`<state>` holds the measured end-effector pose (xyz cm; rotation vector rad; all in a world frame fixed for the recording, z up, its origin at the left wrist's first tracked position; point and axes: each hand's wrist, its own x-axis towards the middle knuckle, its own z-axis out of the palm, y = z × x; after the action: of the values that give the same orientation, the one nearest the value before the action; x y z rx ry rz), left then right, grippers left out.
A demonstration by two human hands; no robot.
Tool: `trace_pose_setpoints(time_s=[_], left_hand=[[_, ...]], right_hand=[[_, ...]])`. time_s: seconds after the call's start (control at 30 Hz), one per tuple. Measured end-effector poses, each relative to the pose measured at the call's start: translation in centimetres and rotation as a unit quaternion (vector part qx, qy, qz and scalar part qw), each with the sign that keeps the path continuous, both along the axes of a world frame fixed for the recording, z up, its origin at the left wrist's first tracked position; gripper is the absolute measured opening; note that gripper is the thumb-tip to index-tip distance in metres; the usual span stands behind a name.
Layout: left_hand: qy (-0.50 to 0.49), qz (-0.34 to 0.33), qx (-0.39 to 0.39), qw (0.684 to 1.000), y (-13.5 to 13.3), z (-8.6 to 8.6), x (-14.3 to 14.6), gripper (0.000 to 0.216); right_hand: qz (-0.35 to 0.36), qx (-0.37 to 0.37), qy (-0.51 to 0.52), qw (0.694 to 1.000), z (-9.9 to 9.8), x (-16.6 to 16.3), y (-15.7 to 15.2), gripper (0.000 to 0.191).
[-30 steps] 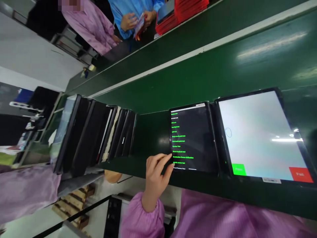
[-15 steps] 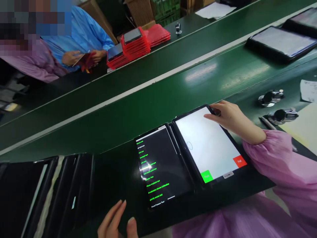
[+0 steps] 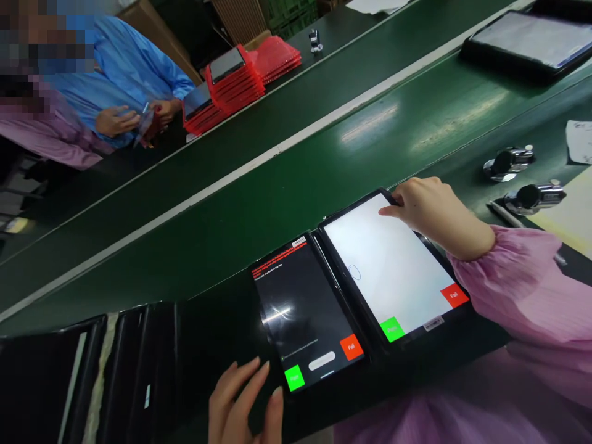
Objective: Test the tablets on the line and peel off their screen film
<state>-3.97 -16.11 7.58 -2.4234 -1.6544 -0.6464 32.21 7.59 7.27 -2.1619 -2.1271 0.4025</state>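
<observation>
Two tablets lie side by side on the dark bench. The left one, a dark-screened tablet point(image 3: 300, 314), shows red text at its top and green and red boxes at its bottom. Beside it lies a white-screened tablet point(image 3: 370, 246) with a small oval outline and green and red boxes. My right hand point(image 3: 430, 213) grips the upper right edge of the white-screened tablet, thumb over the screen and fingers curled at the edge, partly hidden. Just below and left of the dark-screened tablet, my left hand point(image 3: 245, 401) is held with fingers apart and nothing in it.
A black stack of devices point(image 3: 124, 370) stands at lower left. Metal clamp-like fittings point(image 3: 534, 197) and a pen point(image 3: 506, 213) are at right. More tablets point(image 3: 531, 40) lie on the green belt point(image 3: 277, 197). Across it, a co-worker's hands point(image 3: 118, 120) are near red sleeves point(image 3: 235, 80).
The dark-screened tablet has switched from a list of green text to a page with green and red boxes. My left hand has moved right, closer to that tablet. My right hand stays on the other.
</observation>
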Motion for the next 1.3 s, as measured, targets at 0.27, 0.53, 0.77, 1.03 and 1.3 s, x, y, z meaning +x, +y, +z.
trace_pose_setpoints(time_s=[0.27,0.53,0.77,1.03,1.3], left_hand=[[0.033,-0.123,-0.035,0.991,10.9,1.5,7.6,0.024],[0.091,-0.189,-0.088,0.974,12.9,0.2,12.5,0.038],[0.062,-0.195,-0.074,0.976,13.2,1.5,13.2,0.038],[0.091,-0.190,-0.086,0.974,14.7,1.0,15.0,0.038],[0.102,-0.210,-0.127,0.964,14.4,1.0,17.3,0.036]], right_hand=[[-0.013,0.113,0.091,0.989,1.5,4.5,-4.1,0.039],[0.013,0.147,-0.052,0.988,-3.9,17.8,-11.9,0.076],[0.017,0.181,-0.024,0.983,-5.4,18.9,-13.6,0.057],[0.045,0.161,0.025,0.986,-6.9,19.6,-12.1,0.057],[0.010,0.078,0.332,0.940,-2.7,18.7,-12.9,0.043]])
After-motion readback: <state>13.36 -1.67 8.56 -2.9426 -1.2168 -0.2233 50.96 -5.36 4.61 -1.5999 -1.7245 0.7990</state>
